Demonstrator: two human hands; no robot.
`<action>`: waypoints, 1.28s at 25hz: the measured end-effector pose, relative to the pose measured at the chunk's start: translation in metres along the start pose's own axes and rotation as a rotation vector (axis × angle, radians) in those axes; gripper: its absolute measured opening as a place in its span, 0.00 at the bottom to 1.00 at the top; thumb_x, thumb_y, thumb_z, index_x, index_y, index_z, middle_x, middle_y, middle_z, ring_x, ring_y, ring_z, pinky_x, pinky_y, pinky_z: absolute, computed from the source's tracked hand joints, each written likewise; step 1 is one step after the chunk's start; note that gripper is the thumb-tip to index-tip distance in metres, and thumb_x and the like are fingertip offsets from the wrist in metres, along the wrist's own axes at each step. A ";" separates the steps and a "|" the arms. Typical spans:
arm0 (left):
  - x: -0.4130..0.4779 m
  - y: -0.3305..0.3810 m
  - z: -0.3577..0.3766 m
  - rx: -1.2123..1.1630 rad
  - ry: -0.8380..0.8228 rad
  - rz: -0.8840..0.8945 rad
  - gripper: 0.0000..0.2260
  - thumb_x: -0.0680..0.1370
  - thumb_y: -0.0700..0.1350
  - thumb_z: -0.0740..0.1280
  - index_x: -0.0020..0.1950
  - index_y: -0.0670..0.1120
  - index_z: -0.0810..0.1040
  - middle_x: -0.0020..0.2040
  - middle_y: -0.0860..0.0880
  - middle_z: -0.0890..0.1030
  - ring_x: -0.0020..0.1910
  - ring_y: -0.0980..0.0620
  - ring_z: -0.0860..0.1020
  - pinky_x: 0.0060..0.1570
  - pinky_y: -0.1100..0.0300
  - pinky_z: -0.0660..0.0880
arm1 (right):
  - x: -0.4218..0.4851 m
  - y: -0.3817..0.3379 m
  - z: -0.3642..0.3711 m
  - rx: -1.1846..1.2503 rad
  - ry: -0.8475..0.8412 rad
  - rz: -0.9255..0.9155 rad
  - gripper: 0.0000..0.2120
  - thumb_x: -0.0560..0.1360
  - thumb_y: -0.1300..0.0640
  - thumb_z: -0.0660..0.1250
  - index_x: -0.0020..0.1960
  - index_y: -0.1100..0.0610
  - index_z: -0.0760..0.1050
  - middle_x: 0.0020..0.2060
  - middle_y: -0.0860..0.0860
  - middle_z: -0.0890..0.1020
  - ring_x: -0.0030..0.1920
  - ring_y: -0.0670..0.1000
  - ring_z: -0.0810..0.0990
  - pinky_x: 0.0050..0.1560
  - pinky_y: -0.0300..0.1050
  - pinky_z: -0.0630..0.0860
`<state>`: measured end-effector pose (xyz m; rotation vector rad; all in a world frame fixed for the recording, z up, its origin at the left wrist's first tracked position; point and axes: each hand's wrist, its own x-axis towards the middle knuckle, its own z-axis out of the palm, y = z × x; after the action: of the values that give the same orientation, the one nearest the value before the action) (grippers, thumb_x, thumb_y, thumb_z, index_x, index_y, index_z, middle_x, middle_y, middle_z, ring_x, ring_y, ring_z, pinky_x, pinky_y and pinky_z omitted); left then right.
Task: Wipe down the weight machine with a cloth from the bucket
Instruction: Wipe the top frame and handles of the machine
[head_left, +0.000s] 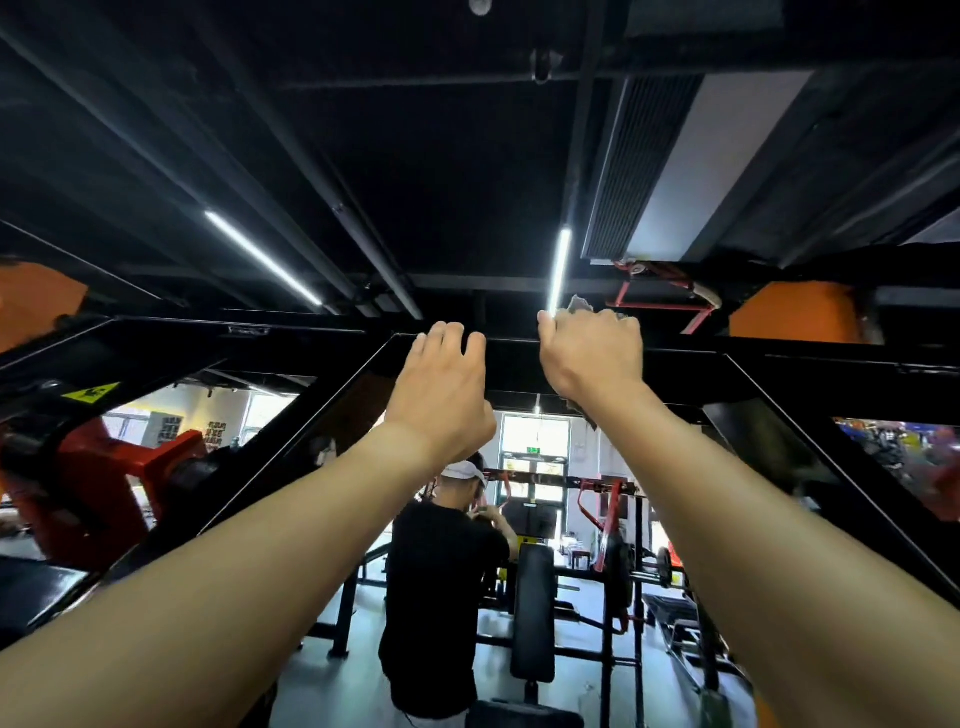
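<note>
Both my arms reach up to the black top crossbar (311, 338) of the weight machine. My right hand (592, 353) grips a grey cloth (579, 304) against the bar; a bit of cloth sticks out above my fingers and another scrap hangs below my wrist. My left hand (441, 384) holds the same bar just to the left, its fingers hooked over the top edge. The bucket is not in view.
A person in a black shirt and white cap (441, 571) stands close in front, below my arms. A red machine part (104, 478) sits at left. Black frame struts slant down on both sides. Benches and racks (535, 613) fill the floor beyond.
</note>
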<state>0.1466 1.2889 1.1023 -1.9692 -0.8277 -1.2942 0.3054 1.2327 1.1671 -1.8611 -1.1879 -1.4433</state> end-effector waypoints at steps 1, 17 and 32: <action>0.005 0.011 0.001 -0.020 0.020 0.014 0.21 0.73 0.44 0.63 0.65 0.40 0.70 0.69 0.39 0.70 0.74 0.40 0.65 0.75 0.46 0.61 | -0.003 0.011 0.001 -0.015 0.021 0.017 0.17 0.83 0.54 0.49 0.53 0.55 0.77 0.51 0.57 0.83 0.53 0.65 0.79 0.59 0.60 0.72; -0.003 0.021 -0.001 -0.040 -0.113 0.020 0.25 0.74 0.41 0.62 0.72 0.39 0.69 0.81 0.38 0.58 0.81 0.41 0.54 0.80 0.46 0.52 | -0.058 0.017 0.023 0.555 0.362 -0.014 0.17 0.77 0.69 0.65 0.63 0.57 0.80 0.57 0.51 0.82 0.64 0.53 0.74 0.67 0.47 0.72; -0.083 -0.118 -0.059 -0.075 -0.123 -0.499 0.10 0.80 0.43 0.57 0.59 0.41 0.70 0.59 0.37 0.75 0.59 0.33 0.73 0.59 0.42 0.71 | -0.097 -0.196 0.002 1.008 0.090 -0.327 0.20 0.83 0.53 0.52 0.64 0.55 0.79 0.63 0.53 0.80 0.66 0.54 0.73 0.70 0.52 0.68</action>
<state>-0.0035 1.3004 1.0631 -1.9872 -1.4160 -1.5023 0.1321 1.2992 1.0511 -0.9235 -1.7726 -0.7696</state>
